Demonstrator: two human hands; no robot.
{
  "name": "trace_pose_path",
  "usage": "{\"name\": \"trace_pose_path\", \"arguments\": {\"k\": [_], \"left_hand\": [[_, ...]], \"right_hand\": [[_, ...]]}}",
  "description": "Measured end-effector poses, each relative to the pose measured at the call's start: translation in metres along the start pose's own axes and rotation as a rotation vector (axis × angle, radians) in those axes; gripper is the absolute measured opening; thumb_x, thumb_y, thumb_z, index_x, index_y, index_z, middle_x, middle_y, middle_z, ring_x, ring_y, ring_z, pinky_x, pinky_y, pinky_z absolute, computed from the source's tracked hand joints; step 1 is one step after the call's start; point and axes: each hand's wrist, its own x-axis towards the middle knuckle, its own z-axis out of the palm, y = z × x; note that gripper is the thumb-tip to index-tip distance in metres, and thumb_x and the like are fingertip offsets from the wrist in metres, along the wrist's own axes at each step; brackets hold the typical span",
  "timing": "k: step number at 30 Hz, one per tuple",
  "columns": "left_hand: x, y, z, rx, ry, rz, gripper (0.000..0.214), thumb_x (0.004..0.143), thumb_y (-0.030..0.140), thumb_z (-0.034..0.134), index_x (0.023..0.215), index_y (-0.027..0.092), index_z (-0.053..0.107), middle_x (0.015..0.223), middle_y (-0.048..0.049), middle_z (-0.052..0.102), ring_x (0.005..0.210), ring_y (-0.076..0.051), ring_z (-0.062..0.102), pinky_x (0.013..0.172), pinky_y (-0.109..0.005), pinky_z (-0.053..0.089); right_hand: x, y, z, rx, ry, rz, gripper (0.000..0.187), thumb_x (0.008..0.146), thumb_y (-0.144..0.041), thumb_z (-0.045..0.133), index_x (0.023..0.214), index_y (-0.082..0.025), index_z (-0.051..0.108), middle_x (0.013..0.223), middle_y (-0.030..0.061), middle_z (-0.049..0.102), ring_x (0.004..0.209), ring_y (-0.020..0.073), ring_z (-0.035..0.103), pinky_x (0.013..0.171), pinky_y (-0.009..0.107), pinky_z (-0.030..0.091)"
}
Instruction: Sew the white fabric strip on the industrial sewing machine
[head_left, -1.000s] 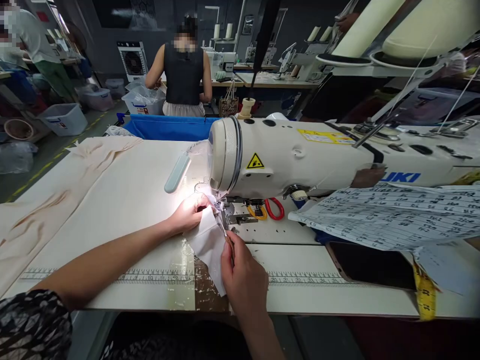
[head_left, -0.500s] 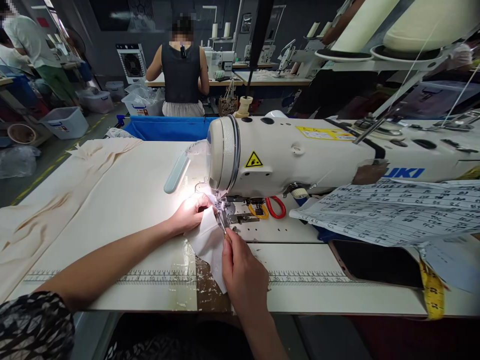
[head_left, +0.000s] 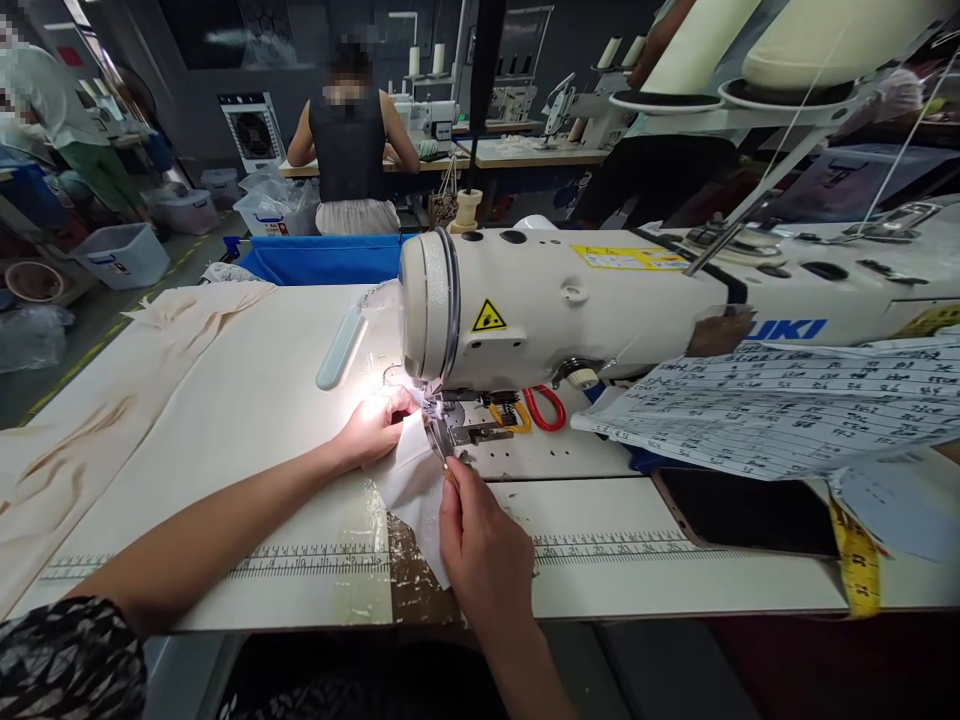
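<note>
White table (head_left: 247, 400): left hand (head_left: 377, 425) pinches cloth (head_left: 411, 482), right hand (head_left: 489, 545) grips metal tool (head_left: 443, 457)

The left hand (head_left: 377, 427) holds white fabric (head_left: 412, 474) at the sewing machine (head_left: 536, 308), the right hand (head_left: 487, 545) a slim metal tool (head_left: 441, 450).

Cloth (head_left: 409, 475) before sewing machine (head_left: 525, 310), phone (head_left: 750, 510) right on table (head_left: 255, 410)

Black-and-white patterned sleeve (head_left: 75, 660), bare forearms (head_left: 240, 530)
</note>
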Motion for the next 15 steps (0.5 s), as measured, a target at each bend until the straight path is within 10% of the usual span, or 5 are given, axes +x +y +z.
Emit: {"name": "trace_pose_path", "arguments": {"k": [15], "left_hand": [[-0.002,0.012,-0.002,0.121,-0.043,0.046,0.013,0.088,0.029,0.057,0.084,0.017,0.061,0.085,-0.0042,0.062,0.083,-0.019,0.058,0.075,-0.030,0.050]], "right_hand": [[0.000,-0.002,0.004,-0.029,0.005,0.007,0.040,0.108,-0.023,0.030,0.111,-0.013,0.068,0.090,0.0066,0.078,0.060,0.0133,0.070,0.046,0.024,0.045]]}}
